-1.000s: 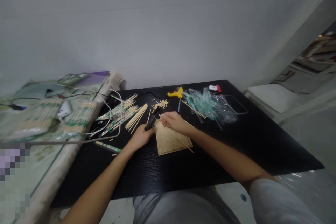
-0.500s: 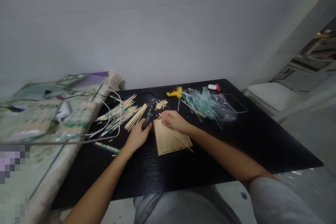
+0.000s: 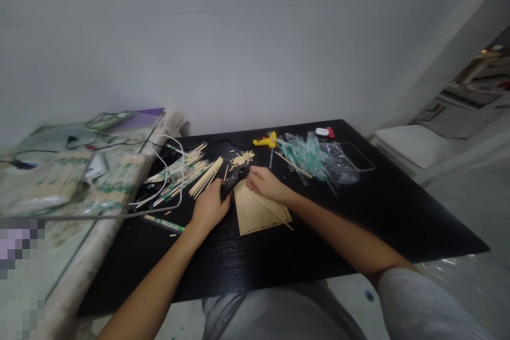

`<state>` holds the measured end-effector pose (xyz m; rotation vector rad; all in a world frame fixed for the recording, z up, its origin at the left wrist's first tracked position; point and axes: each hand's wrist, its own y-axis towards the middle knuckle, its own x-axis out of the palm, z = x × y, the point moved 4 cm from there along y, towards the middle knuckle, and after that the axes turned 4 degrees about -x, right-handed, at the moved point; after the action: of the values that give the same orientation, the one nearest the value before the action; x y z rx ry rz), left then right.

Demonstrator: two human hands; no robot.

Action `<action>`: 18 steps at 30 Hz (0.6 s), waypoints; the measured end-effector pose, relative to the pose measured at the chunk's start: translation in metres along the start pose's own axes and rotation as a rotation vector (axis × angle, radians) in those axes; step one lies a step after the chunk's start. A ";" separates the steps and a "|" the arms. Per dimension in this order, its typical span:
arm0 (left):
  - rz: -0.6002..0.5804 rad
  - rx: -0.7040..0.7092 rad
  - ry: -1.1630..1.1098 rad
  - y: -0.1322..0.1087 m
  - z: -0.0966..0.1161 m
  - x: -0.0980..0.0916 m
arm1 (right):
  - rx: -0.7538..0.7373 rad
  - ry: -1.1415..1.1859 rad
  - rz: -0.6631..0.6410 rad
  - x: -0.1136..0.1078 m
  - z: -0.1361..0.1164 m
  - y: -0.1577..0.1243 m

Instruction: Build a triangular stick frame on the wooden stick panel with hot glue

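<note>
My left hand (image 3: 211, 204) is closed around dark pliers (image 3: 230, 185), whose head points up and right toward my other hand. Between the fingers of my right hand (image 3: 265, 183) is a thin wooden chopstick (image 3: 283, 219), running down and right across a flat panel of sticks laid side by side (image 3: 258, 215). The chopstick's upper end meets the pliers' head, and whether the jaws touch it is hard to make out. Just beyond the pliers lies a heap of short stick pieces (image 3: 244, 158). Loose chopsticks (image 3: 207, 176) lie fanned out left of it.
On the black table (image 3: 326, 239) are a yellow glue gun (image 3: 266, 141), crumpled green-printed wrappers (image 3: 308, 156), a wrapped chopstick (image 3: 163, 222) and a white-and-red object (image 3: 324, 132). A white cable (image 3: 182, 170) loops at left, near packed chopstick bundles (image 3: 113, 183) on a glass-topped surface.
My left hand has swung the pliers to the right and up, bringing their head to the chopstick's end by my right hand. The chopstick and panel have barely moved.
</note>
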<state>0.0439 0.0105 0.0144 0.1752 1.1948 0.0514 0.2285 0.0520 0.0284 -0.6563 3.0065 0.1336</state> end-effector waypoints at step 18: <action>-0.089 -0.036 0.190 -0.002 0.004 0.004 | 0.091 -0.075 0.032 -0.002 0.011 0.003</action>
<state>0.0489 0.0086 0.0113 0.0866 1.3892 0.0112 0.2294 0.0562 0.0178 -0.5810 2.9322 0.0224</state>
